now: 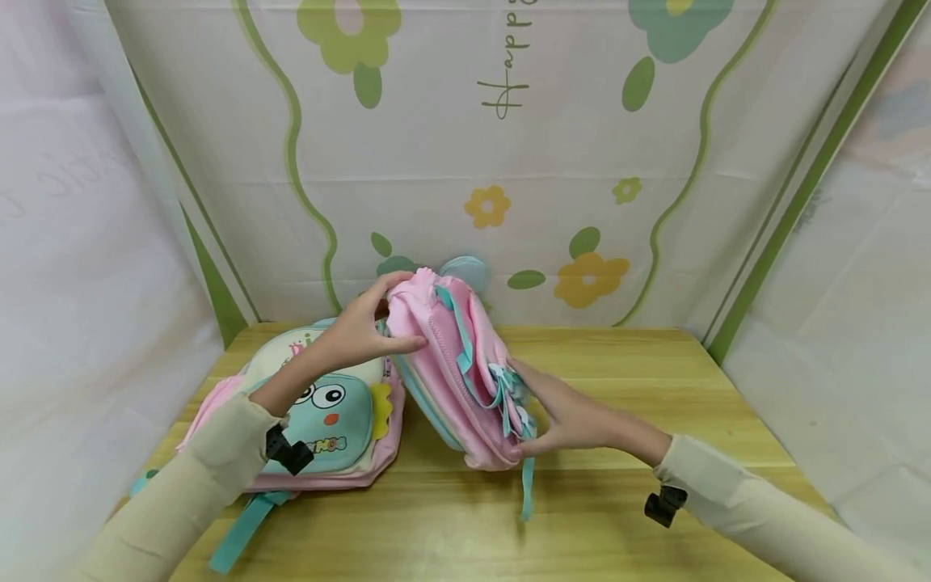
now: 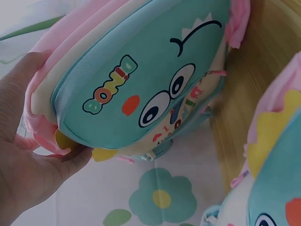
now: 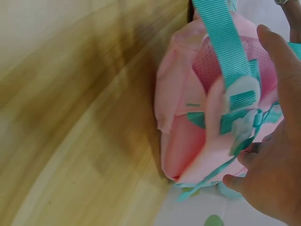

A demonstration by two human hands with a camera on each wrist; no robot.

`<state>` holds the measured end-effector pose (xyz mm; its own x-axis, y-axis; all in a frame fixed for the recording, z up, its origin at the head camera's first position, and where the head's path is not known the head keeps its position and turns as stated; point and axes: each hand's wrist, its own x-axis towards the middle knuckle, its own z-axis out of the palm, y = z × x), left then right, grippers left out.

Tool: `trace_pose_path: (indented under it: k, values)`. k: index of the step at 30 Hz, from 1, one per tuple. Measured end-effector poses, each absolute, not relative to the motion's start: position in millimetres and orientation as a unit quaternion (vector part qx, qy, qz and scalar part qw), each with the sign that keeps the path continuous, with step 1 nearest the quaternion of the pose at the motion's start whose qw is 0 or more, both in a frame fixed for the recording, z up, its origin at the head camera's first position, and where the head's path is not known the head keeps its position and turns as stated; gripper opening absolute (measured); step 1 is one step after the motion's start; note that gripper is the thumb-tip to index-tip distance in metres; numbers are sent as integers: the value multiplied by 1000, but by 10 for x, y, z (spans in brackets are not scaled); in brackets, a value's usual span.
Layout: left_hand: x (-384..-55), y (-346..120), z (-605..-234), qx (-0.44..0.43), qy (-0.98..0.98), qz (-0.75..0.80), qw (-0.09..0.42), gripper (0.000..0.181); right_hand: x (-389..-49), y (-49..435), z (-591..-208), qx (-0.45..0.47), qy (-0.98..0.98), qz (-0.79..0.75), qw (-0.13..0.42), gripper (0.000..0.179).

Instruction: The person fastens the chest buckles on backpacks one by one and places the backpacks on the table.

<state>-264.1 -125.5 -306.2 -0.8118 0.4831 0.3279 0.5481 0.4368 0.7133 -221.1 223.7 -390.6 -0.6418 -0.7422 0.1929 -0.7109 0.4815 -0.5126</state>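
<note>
A pink and teal child's backpack is tilted on its side in the head view. My left hand grips one end of it, thumb on the near side; the left wrist view shows its teal cartoon front beside that hand. At the opposite end my right hand holds the strap side, fingers spread. In the right wrist view, that hand is at the teal straps and buckle. A second similar backpack lies face up at the left, partly behind my left forearm.
Both backpacks are over a wooden table. A teal strap of the lying backpack trails toward the front. A white flower-printed cloth rises behind the table, with further cloth walls on both sides.
</note>
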Motion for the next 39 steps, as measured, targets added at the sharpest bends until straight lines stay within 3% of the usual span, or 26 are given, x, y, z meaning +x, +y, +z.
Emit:
trace_pose_path:
  k: [11,39]
  values:
    - [-2604,-1448,-3109,-291,-868,-401,26,97,-2153,2321,-4092,-368,880,-292,71,132]
    - [-2506,-1560,-3419,-272,-886,-376,-1,88,-2200,2420,-4276,-345,880,-298,130,133]
